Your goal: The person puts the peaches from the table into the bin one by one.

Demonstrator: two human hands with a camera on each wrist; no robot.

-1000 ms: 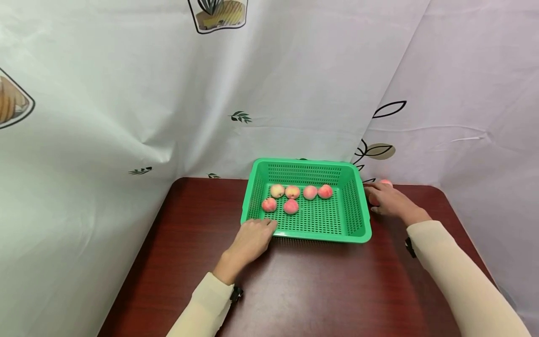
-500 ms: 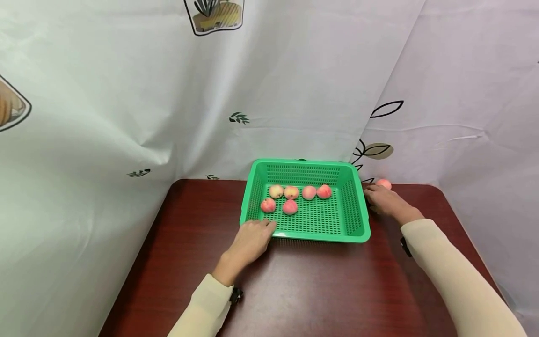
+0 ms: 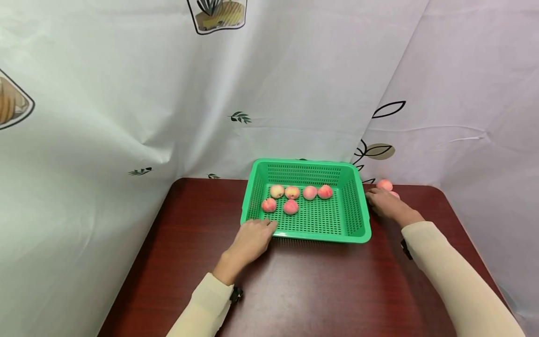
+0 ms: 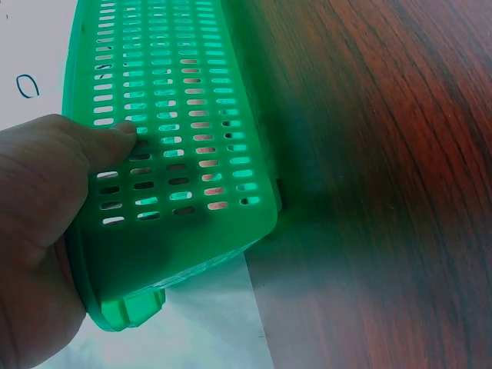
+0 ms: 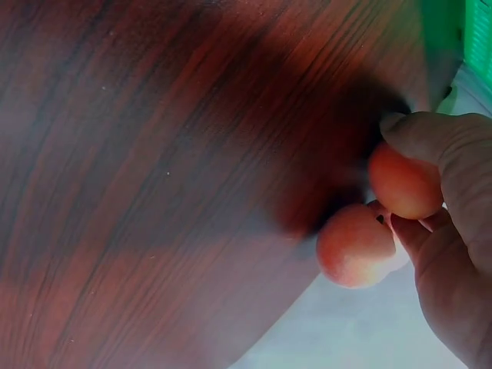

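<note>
A green plastic basket (image 3: 320, 229) with slotted walls stands on the table and holds several pink-and-yellow peaches (image 3: 290, 207) at its left and back. My left hand (image 3: 254, 236) grips the basket's front rim near the left corner; the left wrist view shows the thumb against the slotted outer wall (image 4: 165, 100). Right of the basket, my right hand (image 3: 385, 203) grips a peach (image 5: 405, 182) between thumb and fingers, hidden under the hand in the head view. Another peach (image 5: 355, 246) lies right beside the fingers. Two peaches show behind that hand, one the rear peach (image 3: 384, 185).
The dark red wooden table (image 3: 320, 285) ends at a pale patterned cloth (image 3: 303, 93) that hangs close behind the basket. More cloth hangs along both sides. The peaches outside the basket are near the table's back right edge.
My right hand has shifted slightly left toward the basket, and a second peach has come into view behind it. My left hand stays on the rim, and the basket has not moved.
</note>
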